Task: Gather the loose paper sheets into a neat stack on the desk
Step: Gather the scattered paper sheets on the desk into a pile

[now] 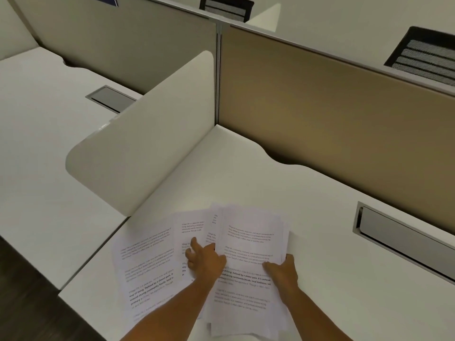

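Several white printed paper sheets lie on the white desk point(320, 279) near its front edge. A rough pile of sheets point(248, 244) lies on the right, its edges uneven. One loose sheet point(145, 264) is spread out to the left, and another sheet point(190, 226) lies partly under the pile. My left hand point(204, 259) rests on the sheets between the loose sheet and the pile, fingers bent against the pile's left edge. The pile's right edge sits in my right hand point(283, 269), thumb on top. Both forearms enter from the bottom.
A rounded cream divider point(147, 134) stands left of the papers. A tan partition point(332, 112) closes the back of the desk. A grey cable slot point(403, 242) sits at the right. A second desk point(44, 134) lies beyond the divider. Dark floor shows at the lower left.
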A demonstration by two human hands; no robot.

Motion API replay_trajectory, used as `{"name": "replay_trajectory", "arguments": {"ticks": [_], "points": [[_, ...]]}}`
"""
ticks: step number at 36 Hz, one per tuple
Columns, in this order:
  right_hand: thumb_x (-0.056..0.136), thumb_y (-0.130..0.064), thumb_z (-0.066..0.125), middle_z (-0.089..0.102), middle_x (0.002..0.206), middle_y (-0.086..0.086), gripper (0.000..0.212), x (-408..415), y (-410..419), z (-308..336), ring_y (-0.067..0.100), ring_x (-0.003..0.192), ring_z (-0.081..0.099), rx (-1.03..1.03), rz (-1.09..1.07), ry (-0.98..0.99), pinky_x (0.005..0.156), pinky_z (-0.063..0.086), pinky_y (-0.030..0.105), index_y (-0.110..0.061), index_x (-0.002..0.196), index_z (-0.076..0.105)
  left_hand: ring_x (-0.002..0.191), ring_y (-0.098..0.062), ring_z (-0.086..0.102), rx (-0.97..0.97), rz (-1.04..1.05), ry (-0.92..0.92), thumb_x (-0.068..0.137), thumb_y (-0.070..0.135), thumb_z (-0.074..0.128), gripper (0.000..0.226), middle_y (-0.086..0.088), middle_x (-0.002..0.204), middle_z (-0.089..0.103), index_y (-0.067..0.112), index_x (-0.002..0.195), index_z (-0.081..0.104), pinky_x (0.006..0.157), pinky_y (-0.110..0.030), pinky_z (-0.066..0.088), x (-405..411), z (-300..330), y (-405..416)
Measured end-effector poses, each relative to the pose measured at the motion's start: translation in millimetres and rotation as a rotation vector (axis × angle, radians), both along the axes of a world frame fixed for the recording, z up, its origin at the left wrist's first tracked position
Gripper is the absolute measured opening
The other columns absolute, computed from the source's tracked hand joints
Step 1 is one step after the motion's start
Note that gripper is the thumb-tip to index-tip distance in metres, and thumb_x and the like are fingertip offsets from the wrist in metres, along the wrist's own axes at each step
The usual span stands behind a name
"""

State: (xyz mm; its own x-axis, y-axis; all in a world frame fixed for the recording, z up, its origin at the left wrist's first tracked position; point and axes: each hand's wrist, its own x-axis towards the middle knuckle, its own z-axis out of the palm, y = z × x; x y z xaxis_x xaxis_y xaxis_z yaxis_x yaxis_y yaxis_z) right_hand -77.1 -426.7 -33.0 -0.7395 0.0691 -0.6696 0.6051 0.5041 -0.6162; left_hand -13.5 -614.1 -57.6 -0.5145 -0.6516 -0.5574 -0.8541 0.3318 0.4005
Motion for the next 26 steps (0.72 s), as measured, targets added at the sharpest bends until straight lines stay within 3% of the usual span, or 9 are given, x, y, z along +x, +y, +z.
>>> {"name": "replay_trajectory", "arguments": {"ticks": [2,6,9,12,16,20,23,26], "points": [[0.082,-0.012,0.078,0.063,0.112,0.007,0.065,2,-1,-3,0.027,0.097,0.065,-0.041,-0.034,-0.016,0.09,0.058,0.046,-0.016,0.131,0.035,0.135,-0.036,0.02,-0.006,-0.003,0.0,0.08,0.038,0.069,0.03,-0.007,0.156,0.008,0.028,0.108,0.067,0.113,-0.05,0.031,0,1,0],[0.085,-0.002,0.073,0.06,0.114,0.009,0.073,6,-3,-7,0.021,0.091,0.063,-0.132,-0.102,-0.049,0.076,0.057,0.035,-0.016,0.138,0.024,0.128,-0.036,0.028,0.015,0.008,0.031,0.081,0.031,0.069,0.03,-0.01,0.153,0.011,0.022,0.11,0.067,0.11,-0.046,0.035,1,3,-3],[0.085,0.004,0.069,0.061,0.108,0.006,0.064,8,-6,-11,0.018,0.088,0.061,-0.137,-0.097,-0.067,0.072,0.054,0.029,-0.006,0.138,0.036,0.124,-0.035,0.036,0.0,-0.01,0.038,0.082,0.03,0.069,0.035,-0.011,0.148,0.02,0.019,0.115,0.066,0.108,-0.045,0.039,2,5,-9],[0.084,0.008,0.065,0.065,0.117,0.015,0.054,11,-10,-16,0.027,0.095,0.064,-0.137,-0.085,-0.075,0.078,0.055,0.032,-0.002,0.134,0.047,0.121,-0.029,0.043,-0.066,-0.073,0.007,0.083,0.037,0.065,0.042,-0.009,0.138,0.037,0.02,0.121,0.062,0.103,-0.04,0.04,2,6,-14],[0.081,0.011,0.059,0.07,0.114,0.017,0.049,14,-13,-22,0.033,0.102,0.068,-0.144,-0.055,-0.073,0.088,0.06,0.042,-0.001,0.129,0.056,0.113,-0.025,0.05,-0.087,-0.13,0.016,0.085,0.044,0.06,0.044,-0.006,0.122,0.055,0.021,0.122,0.059,0.098,-0.038,0.044,2,5,-19],[0.08,0.013,0.057,0.07,0.111,0.018,0.048,16,-15,-26,0.034,0.1,0.069,-0.148,-0.045,-0.061,0.086,0.061,0.042,-0.001,0.125,0.058,0.107,-0.024,0.05,-0.006,-0.128,0.114,0.085,0.036,0.067,0.04,-0.011,0.123,0.048,0.013,0.116,0.059,0.093,-0.034,0.052,4,2,-21],[0.081,0.014,0.057,0.069,0.114,0.017,0.05,18,-17,-24,0.032,0.1,0.068,-0.14,-0.04,-0.056,0.082,0.061,0.038,-0.002,0.128,0.054,0.092,-0.018,0.055,0.12,-0.138,0.191,0.085,0.024,0.071,0.039,-0.01,0.127,0.038,0.006,0.115,0.053,0.083,-0.022,0.053,5,2,-22],[0.082,0.011,0.059,0.065,0.118,0.017,0.052,20,-18,-19,0.031,0.101,0.066,-0.101,-0.04,-0.044,0.084,0.06,0.04,-0.002,0.131,0.047,0.084,-0.014,0.057,0.214,-0.078,0.251,0.083,0.014,0.073,0.049,-0.01,0.124,0.043,0.014,0.118,0.039,0.067,-0.019,0.053,4,7,-22]]}}
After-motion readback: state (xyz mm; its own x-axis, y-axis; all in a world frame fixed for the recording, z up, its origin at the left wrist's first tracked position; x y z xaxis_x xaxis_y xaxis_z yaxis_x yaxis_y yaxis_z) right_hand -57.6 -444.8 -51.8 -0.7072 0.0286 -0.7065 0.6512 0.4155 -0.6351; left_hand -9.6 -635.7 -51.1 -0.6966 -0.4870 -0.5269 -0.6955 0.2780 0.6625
